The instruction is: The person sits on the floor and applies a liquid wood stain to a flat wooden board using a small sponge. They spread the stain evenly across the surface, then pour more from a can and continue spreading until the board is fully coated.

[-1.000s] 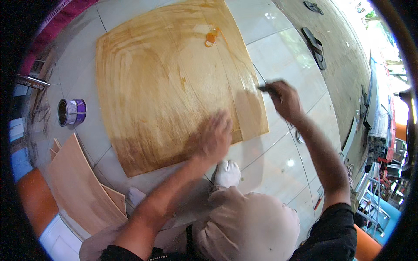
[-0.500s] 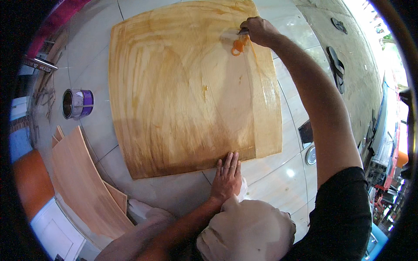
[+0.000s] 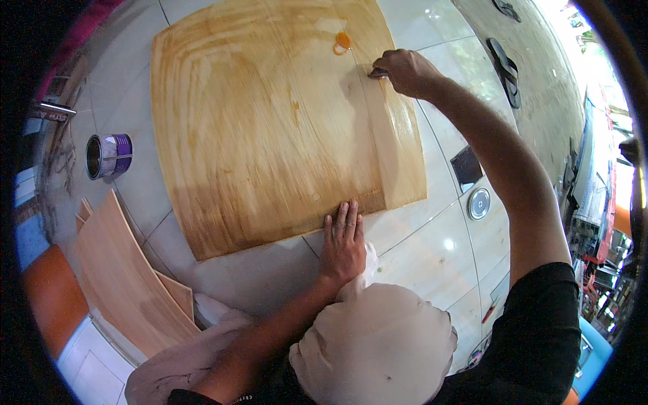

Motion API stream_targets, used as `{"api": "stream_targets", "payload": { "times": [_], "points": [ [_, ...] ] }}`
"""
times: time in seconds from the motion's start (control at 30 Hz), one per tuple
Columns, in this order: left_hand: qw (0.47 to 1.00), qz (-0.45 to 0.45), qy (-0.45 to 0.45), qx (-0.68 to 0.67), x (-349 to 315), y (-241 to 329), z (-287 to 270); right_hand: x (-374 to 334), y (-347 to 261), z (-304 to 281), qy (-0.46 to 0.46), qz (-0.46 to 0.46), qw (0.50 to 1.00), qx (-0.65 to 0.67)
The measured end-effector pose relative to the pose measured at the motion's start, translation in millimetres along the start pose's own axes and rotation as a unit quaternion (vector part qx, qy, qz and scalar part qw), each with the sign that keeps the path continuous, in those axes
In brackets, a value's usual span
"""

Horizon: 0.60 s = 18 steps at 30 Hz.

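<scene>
A big square wooden board (image 3: 256,135), coated in streaky amber-brown, lies on the tiled floor in front of me. My right hand (image 3: 408,73) reaches over its right side with fingers closed on a small flat scraper (image 3: 378,73), mostly hidden by the fingers, its edge low against the surface. Just beyond and left of that hand sits a glossy orange blob (image 3: 342,43) of coating. My left hand (image 3: 343,239) lies flat on the board's near edge, fingers stretched out and holding nothing. A smaller smear (image 3: 295,113) of coating shows mid-board.
An open can (image 3: 109,156) with a purple label stands left of the board. Loose plywood pieces (image 3: 128,270) lean at lower left. Right of the board are a round metal lid (image 3: 478,204) and a dark square plate (image 3: 466,169). Flip-flops (image 3: 505,73) lie farther right.
My right hand has drawn the scraper nearer and rightward, away from the orange blob, which stays on the board. My left hand keeps its place. The whole view has shifted slightly.
</scene>
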<state>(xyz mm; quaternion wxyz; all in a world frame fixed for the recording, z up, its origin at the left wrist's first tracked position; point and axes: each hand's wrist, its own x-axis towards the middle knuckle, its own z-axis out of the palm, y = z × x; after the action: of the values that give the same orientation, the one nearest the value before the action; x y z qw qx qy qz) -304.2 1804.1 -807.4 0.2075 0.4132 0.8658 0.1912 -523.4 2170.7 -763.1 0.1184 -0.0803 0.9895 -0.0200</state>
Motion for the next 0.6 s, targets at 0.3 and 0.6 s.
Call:
{"api": "stream_targets", "payload": {
  "times": [0.3,0.6],
  "points": [
    [1.000,0.012,-0.016,0.005,-0.5,-1.4,-10.4,-112.7,-62.8,25.1,0.007,0.029,0.999,0.039],
    [0.999,0.027,-0.012,0.027,-0.9,-4.7,-5.2,-215.4,-135.1,46.7,0.035,0.024,0.998,0.037]
  ]
}}
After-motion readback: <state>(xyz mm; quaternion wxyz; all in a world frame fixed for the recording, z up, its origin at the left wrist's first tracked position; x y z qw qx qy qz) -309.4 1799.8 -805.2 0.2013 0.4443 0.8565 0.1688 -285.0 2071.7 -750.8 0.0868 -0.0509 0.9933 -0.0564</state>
